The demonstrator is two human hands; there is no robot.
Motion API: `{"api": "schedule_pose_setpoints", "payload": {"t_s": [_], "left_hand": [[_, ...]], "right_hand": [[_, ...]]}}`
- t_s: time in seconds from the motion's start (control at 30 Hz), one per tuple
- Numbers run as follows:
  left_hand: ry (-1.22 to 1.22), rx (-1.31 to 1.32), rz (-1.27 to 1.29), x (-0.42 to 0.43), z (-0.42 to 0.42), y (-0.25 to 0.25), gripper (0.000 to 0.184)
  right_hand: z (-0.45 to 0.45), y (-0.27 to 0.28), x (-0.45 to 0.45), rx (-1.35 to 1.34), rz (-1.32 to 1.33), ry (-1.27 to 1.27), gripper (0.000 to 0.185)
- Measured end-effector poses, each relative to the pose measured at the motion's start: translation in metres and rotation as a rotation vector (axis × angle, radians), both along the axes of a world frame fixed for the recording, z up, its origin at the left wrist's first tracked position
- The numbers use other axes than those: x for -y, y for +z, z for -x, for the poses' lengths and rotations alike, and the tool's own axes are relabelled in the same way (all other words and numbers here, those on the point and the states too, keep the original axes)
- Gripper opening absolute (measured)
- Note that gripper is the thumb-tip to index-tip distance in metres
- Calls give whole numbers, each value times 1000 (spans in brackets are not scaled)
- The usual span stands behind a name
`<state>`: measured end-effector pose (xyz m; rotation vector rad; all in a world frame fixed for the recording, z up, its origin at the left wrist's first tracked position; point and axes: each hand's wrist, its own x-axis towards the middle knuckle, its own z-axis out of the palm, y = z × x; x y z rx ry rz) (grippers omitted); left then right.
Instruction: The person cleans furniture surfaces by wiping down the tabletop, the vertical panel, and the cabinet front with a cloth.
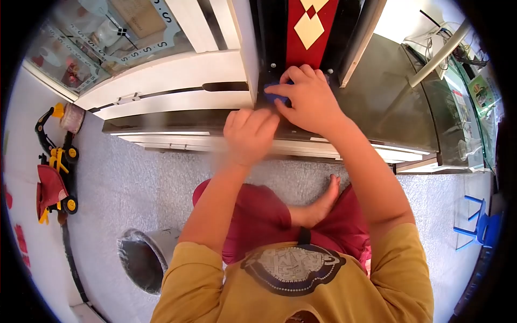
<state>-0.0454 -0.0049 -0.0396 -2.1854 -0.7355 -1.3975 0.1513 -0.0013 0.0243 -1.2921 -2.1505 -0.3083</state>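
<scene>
My right hand (309, 99) presses down on a dark blue cloth (276, 95) at the foot of a black panel with a red stripe (308, 51). Most of the cloth is hidden under the palm, so its exact kind is hard to make out. Just left of it and lower, my left hand (250, 134) is closed, its fingers curled together near the ledge's front edge. Motion smears its wrist, and whatever its fingertips may hold is hidden.
White cabinet drawers (177, 91) stand to the left, and a dark glossy shelf top (393, 102) stretches right. A grey bin (142, 258), a toy digger (56, 167) and a blue chair (479, 226) are on the floor. Cables (458, 48) lie at upper right.
</scene>
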Motion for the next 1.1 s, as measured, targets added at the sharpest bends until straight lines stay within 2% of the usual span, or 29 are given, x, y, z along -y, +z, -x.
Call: {"api": "schedule_pose_setpoints", "payload": {"t_s": [0.07,0.17,0.27,0.4,0.5,0.6,0.7,0.8,0.9,1.0,1.1], "left_hand": [[10,-5,-8,0,0,-2,20],[1,27,-39,-3,-2,-4,17],[6,31,-19,-3,-1,-5,19],[7,30,-7,-1,-2,-3,19],[15,29,-10,-2,-3,-4,19],[9,41,-8,-1,-2,-3,19],[6,49,-6,0,-2,-3,20],[10,34,-2,-1,-3,-4,20],[25,28,-2,-2,-3,-4,20],[17,42,-8,-1,-4,-4,19],[15,52,10,0,-3,-4,17]], "right_hand": [[-4,3,1,-12,53,44,24],[19,-8,-8,67,-74,-193,25],[28,-8,-11,104,-62,-240,27],[-3,2,-6,13,52,94,27],[-6,1,-10,-5,58,58,28],[22,-9,-12,74,-78,-201,29],[22,0,-7,95,3,-162,29],[-2,7,-10,67,82,109,29],[-10,9,-12,5,162,157,28],[23,-7,-12,49,-24,-183,27],[29,-8,-11,34,-25,-197,27]]}}
